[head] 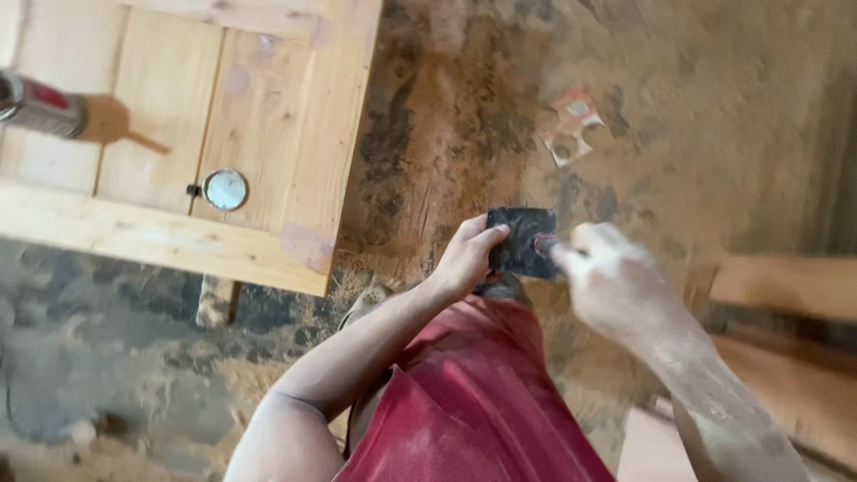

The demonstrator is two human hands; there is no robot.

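**Q:** What surrounds the hands, and does anything stand in the way?

**A:** A pale wooden panel [192,134], framed with boards, fills the upper left. Near its lower edge lies a small round metal-rimmed object [225,189]. At its left edge a cartridge tube with a tapered nozzle [54,109] juts in; whether it rests on the panel or hangs above it cannot be told. The floor [696,107] is covered with brown sawdust, and a torn scrap of packaging [571,128] lies on it toward the upper right. Wooden boards [786,286] show at the right edge. A red garment [464,402] fills the lower middle. Nothing stands between the camera and the hands.

**Q:** Where does the held piece lie relative to the fingers?

**A:** A dark square sheet [520,241] is held in the air above the floor, clear of the panel's lower right corner. The left hand [464,261] pinches its left edge, the thumb on the face that shows, the fingers behind it. The right hand [611,281] meets its right edge with one extended fingertip; its other fingers are blurred, so their grip cannot be told.

**Q:** How does the sheet look?

**A:** Flat, roughly square, matt dark grey to black, dusty, slightly tilted.
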